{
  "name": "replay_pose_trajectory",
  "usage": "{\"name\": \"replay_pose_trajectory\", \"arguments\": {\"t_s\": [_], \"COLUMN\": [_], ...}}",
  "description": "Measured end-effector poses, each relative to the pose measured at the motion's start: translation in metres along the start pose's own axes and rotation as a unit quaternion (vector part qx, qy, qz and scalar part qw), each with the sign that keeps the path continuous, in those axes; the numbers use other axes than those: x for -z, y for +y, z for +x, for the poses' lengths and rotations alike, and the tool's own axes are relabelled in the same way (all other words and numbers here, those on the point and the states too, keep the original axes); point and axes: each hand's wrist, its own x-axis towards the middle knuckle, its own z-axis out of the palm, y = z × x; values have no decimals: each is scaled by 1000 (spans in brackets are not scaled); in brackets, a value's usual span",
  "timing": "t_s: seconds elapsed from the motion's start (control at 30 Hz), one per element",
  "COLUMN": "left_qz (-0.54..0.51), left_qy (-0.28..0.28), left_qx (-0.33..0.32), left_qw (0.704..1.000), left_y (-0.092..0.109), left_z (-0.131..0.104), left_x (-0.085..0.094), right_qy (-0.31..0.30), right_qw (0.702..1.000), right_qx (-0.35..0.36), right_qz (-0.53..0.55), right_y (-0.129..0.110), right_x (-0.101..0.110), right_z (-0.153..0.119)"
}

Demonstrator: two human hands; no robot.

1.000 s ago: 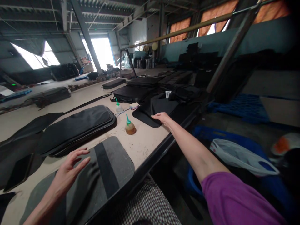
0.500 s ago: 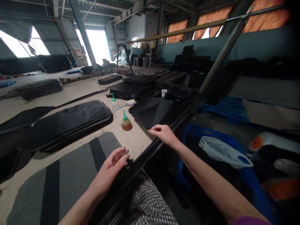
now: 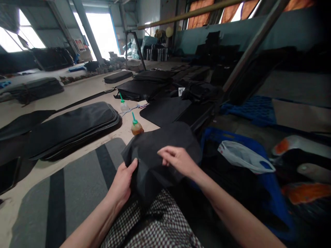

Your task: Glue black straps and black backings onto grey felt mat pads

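Observation:
A black sheet (image 3: pixel 155 137) hangs over the table edge and my lap. My left hand (image 3: pixel 124 181) grips its left edge, the thumb on top and the fingers hidden beneath. Over the sheet's middle, my right hand (image 3: pixel 177 159) has its fingers drawn together; whether it pinches anything is too small to tell. Just behind the sheet stands a bottle with brown liquid and a green spout (image 3: pixel 136 128). To the left lies a grey panel with two dark bands (image 3: pixel 80 172).
A stack of black panels (image 3: pixel 77 125) lies at the left, with a clear green-spouted bottle (image 3: pixel 124 105) beside it. More black pieces (image 3: pixel 165 110) lie behind. A blue crate (image 3: pixel 271 193) with a white plastic bag (image 3: pixel 245 156) stands at the right.
The black sheet now lies in front of me, with my left hand closed on its edge. My right hand has moved slightly left and down, over the sheet. The view has tilted down.

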Motion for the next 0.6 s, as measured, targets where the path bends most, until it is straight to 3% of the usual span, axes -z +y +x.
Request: {"name": "replay_pose_trajectory", "arguments": {"t_s": [0.07, 0.13, 0.17, 0.2, 0.3, 0.47, 0.53, 0.6], "left_qz": [-18, -28, -30, -30, -29, 10, 79, 180], "left_qy": [1, 2, 1, 0, -5, -51, -65, -63], "left_qx": [-5, -9, -11, -12, -19, -64, -107, -156], "left_qw": [1000, 1000, 999, 999, 999, 997, 989, 969], "left_y": [1, 2, 2, 2, 0, 2, 5, 10], "left_z": [-3, -5, -5, -4, -2, -3, -5, -10], "left_x": [1, 0, 0, 0, 2, 18, 31, 50], "right_qy": [233, 367, 406, 415, 338, 214, 219, 200], "right_qw": [963, 911, 897, 895, 919, 948, 932, 932], "right_qx": [-10, -68, -116, -155, -194, -167, -164, -188], "right_qz": [-134, -174, -127, -44, 67, 169, 236, 235], "right_y": [37, 78, 98, 116, 150, 166, 172, 178], "right_x": [35, 66, 78, 87, 88, 65, 71, 84], "right_z": [23, 40, 45, 47, 41, 8, -5, -14]}}
